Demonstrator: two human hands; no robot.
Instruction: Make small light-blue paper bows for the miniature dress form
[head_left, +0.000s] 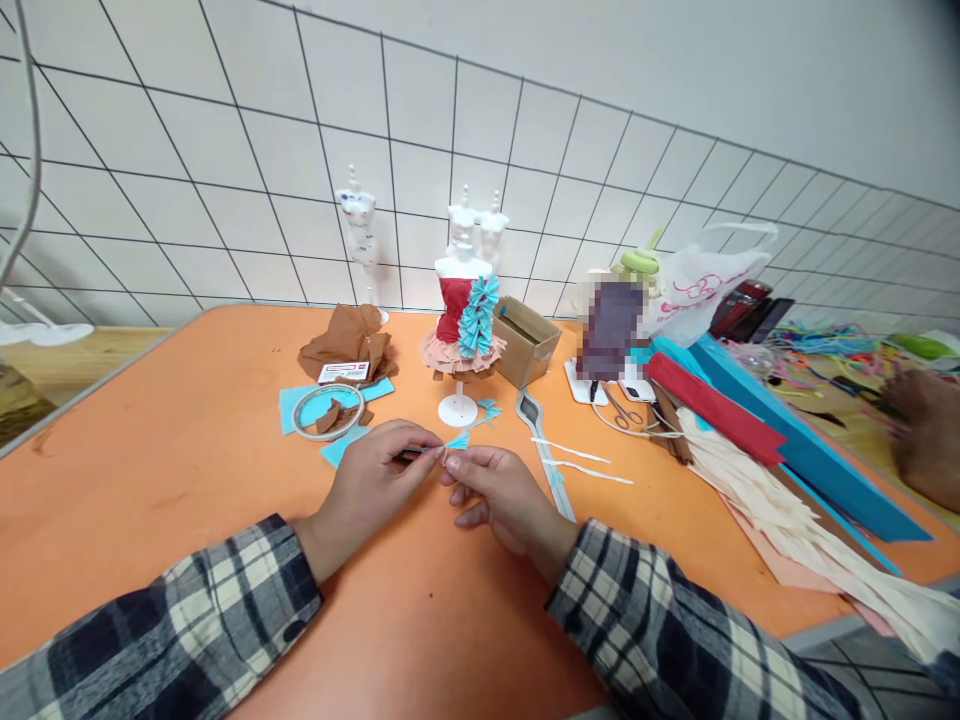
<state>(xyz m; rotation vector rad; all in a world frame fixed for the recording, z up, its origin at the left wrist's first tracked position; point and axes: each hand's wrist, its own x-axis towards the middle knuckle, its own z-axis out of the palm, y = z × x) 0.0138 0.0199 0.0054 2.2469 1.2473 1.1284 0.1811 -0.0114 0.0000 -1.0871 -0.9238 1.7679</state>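
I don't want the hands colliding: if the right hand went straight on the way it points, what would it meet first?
Most likely the left hand, whose fingertips lie just ahead of the right hand; whether they touch is unclear.

Dressed mannequin (453, 310) stands on table (187, 500). Directly behind it, two mannequins (493, 232); behind and left, a third mannequin (360, 225). Left of it, crumpled paper (341, 333); also left, nearer, ring (297, 416) on flat sheets (381, 388). Box (527, 357) just right, slightly behind. Farther right, scissors (617, 408), then paper strips (750, 485). Before it, left hand (375, 485) and right hand (506, 495), paper piece (458, 440) between them.
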